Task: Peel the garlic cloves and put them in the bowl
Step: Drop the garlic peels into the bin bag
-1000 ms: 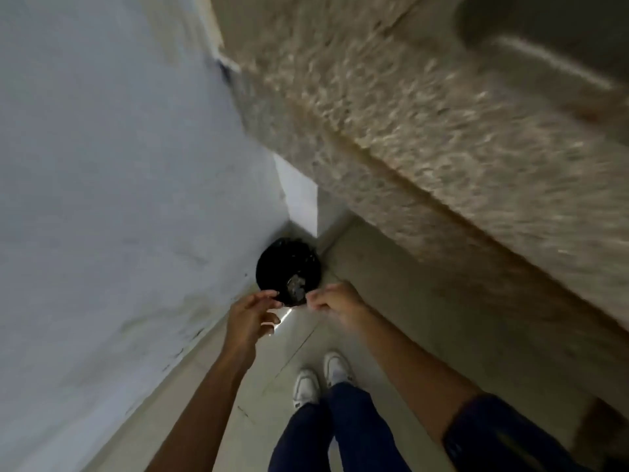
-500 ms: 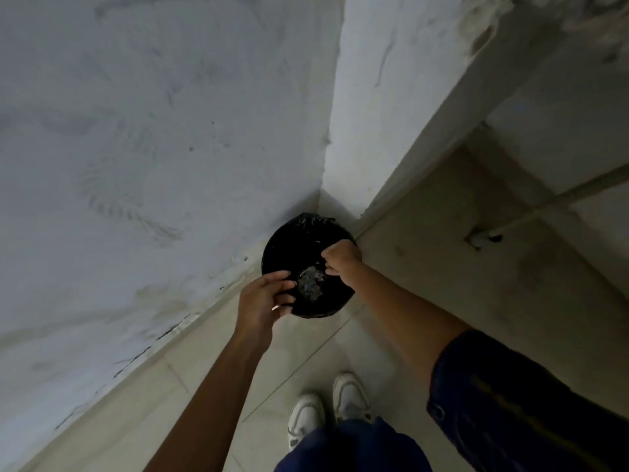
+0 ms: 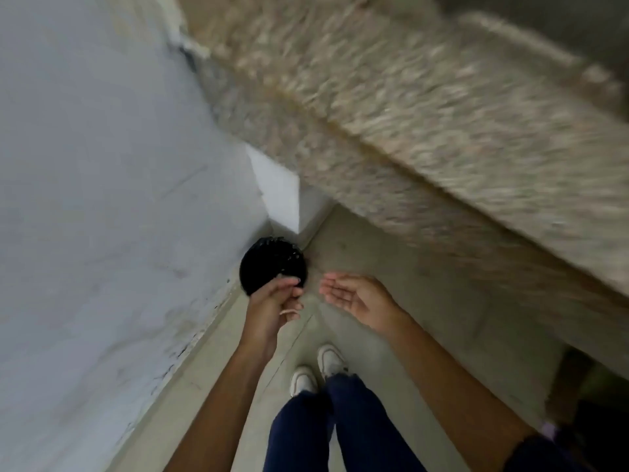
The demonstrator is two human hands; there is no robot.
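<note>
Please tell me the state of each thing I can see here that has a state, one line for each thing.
Round black bin with a black liner: uncovered, standing on the floor in the wall corner; contents not visible.
Left hand: fingers curled, partly over the bin; whether it holds something is unclear.
Right hand: open, palm up, empty.
Speckled stone counter: blurred.

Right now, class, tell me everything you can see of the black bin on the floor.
The black bin is round and seen from above, lined with what looks like a glossy, crinkled black bag. It stands upright on the pale floor, tucked into the corner by the white wall, below the speckled stone counter. The left hand overlaps its near edge in the picture, hiding part of it; whether it touches is unclear. Its contents cannot be made out.
</note>
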